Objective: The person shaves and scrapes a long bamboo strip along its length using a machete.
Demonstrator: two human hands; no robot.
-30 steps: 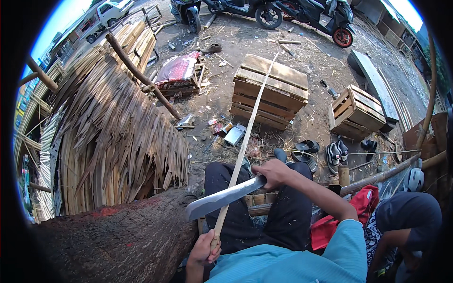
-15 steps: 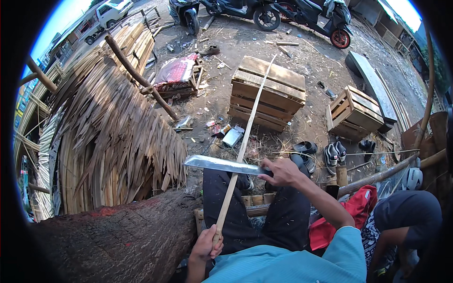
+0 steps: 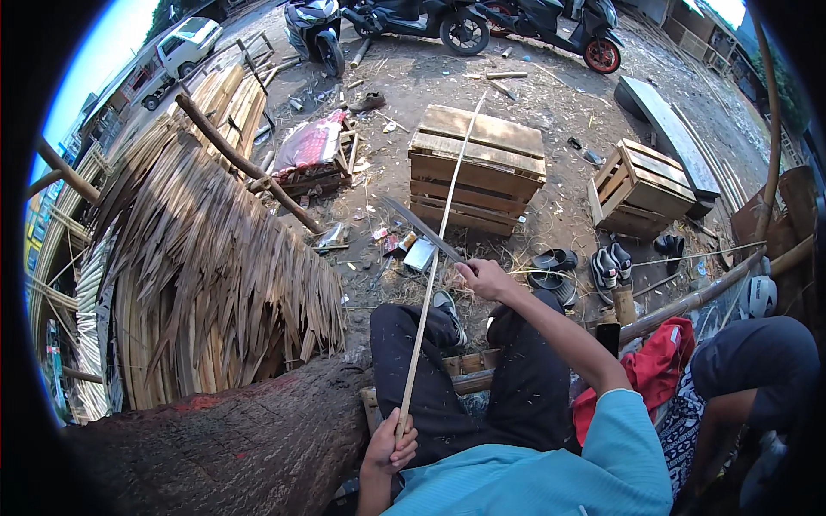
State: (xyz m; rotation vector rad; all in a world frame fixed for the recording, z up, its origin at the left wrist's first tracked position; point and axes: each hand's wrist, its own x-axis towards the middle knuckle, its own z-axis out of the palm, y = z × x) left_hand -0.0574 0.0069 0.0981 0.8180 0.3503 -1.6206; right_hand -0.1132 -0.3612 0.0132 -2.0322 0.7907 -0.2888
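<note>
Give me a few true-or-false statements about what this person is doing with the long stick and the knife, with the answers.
1. The left hand grips the near end of the bamboo strip. True.
2. The right hand is empty. False: it holds a long knife against the strip.
3. The strip's far end points toward the wooden crate. True.
4. The split bamboo pile lies on the person's right. False: it lies on the left.
5. Sandals lie on the ground beyond the right hand. True.
</note>
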